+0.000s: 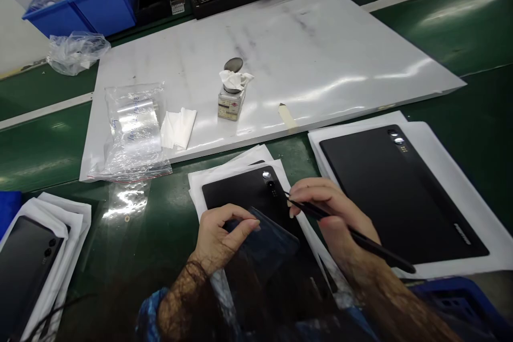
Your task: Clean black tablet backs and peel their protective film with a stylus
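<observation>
Closely, the right hand (336, 219) overlaps the black panel's (232, 192) edge.

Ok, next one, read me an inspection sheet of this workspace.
Surface: green bench with a white board lying on it.
Job's things: black panel on white paper under the hands; second black panel to the right; third dark panel at left.
Clutter: film roll in a plastic bag, tissue, jar with a cloth on it, crumpled bag.
Hands: right hand holds a black tool at the panel; left hand rests its fingers on a dark sheet.
Cables: thin dark strand at lower left, unclear what it is.
Surroundings: blue bins, blue crate.
</observation>
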A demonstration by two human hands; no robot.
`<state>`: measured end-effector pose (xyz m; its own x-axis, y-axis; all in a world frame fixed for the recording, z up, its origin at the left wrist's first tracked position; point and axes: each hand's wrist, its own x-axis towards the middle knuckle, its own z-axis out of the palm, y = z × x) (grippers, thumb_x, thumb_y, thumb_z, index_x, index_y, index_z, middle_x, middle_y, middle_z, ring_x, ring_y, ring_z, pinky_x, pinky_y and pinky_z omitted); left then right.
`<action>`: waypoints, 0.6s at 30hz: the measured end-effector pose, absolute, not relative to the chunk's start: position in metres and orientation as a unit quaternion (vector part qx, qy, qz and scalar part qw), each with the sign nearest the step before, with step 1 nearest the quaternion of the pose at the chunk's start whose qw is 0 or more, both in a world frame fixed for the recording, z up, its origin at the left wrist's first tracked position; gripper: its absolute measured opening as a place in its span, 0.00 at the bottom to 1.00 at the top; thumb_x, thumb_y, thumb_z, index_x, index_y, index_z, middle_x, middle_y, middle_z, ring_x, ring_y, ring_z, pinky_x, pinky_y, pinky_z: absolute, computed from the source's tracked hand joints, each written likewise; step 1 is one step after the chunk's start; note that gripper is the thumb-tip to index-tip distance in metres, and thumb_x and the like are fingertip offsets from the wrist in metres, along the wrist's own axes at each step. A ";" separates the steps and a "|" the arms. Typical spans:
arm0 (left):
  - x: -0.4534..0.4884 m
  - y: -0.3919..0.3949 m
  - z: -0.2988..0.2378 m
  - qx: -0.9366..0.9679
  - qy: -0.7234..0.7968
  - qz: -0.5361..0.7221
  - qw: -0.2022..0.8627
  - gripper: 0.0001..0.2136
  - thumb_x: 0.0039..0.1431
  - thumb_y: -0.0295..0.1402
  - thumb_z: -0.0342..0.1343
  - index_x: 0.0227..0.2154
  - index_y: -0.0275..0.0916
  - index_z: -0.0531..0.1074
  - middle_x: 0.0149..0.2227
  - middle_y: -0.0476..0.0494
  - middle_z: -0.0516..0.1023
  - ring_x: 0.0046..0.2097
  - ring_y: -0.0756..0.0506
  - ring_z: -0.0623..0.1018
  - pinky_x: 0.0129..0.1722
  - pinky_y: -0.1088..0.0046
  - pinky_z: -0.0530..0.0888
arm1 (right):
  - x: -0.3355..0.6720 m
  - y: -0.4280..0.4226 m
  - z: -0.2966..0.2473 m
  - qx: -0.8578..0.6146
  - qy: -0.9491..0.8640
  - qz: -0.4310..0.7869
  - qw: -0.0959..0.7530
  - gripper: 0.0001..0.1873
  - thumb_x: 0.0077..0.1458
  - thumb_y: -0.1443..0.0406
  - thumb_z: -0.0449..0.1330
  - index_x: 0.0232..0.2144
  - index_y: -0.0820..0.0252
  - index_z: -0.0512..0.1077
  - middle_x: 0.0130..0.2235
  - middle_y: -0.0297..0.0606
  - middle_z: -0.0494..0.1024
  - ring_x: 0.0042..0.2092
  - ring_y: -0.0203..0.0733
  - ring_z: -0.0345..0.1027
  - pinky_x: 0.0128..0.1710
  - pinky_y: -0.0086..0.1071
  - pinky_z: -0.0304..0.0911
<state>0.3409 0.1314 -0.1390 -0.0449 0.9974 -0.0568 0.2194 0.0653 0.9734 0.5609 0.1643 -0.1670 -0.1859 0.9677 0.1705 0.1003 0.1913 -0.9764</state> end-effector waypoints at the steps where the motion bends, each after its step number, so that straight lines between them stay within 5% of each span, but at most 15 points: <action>1: 0.341 0.131 -0.138 0.530 0.576 0.433 0.446 0.03 0.50 0.31 0.60 0.23 0.41 0.77 0.23 0.50 0.82 0.27 0.47 0.82 0.28 0.78 0.77 | 0.560 0.165 -0.162 -0.425 -0.614 0.470 0.470 0.16 0.67 0.41 0.74 0.39 0.41 0.90 0.44 0.41 0.88 0.40 0.47 0.85 0.38 0.36 0.85; 4: 0.341 0.132 -0.137 0.541 0.569 0.428 0.448 0.04 0.52 0.31 0.59 0.24 0.41 0.77 0.24 0.51 0.83 0.27 0.48 0.82 0.29 0.78 0.76 | 0.553 0.166 -0.153 -0.408 -0.593 0.512 0.468 0.08 0.61 0.53 0.82 0.34 0.42 0.88 0.38 0.36 0.88 0.37 0.44 0.86 0.37 0.33 0.84; 10: 0.341 0.133 -0.137 0.557 0.557 0.420 0.451 0.04 0.53 0.31 0.58 0.26 0.42 0.77 0.25 0.51 0.83 0.29 0.48 0.82 0.30 0.79 0.77 | 0.545 0.171 -0.160 -0.434 -0.475 0.625 0.441 0.17 0.49 0.51 0.87 0.30 0.47 0.87 0.35 0.34 0.90 0.24 0.39 0.80 0.27 0.32 0.82; 18: 0.340 0.133 -0.138 0.563 0.563 0.413 0.442 0.04 0.53 0.31 0.59 0.26 0.43 0.77 0.25 0.52 0.83 0.28 0.48 0.82 0.30 0.78 0.77 | 0.542 0.171 -0.159 -0.428 -0.492 0.621 0.435 0.15 0.50 0.53 0.87 0.27 0.44 0.85 0.34 0.34 0.90 0.27 0.43 0.80 0.27 0.37 0.81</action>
<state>0.3401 0.1328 -0.1383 0.0248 0.9992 -0.0326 0.2678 0.0248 0.9632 0.5421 0.1711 -0.1593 -0.2561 0.9611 -0.1035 -0.1181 -0.1374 -0.9835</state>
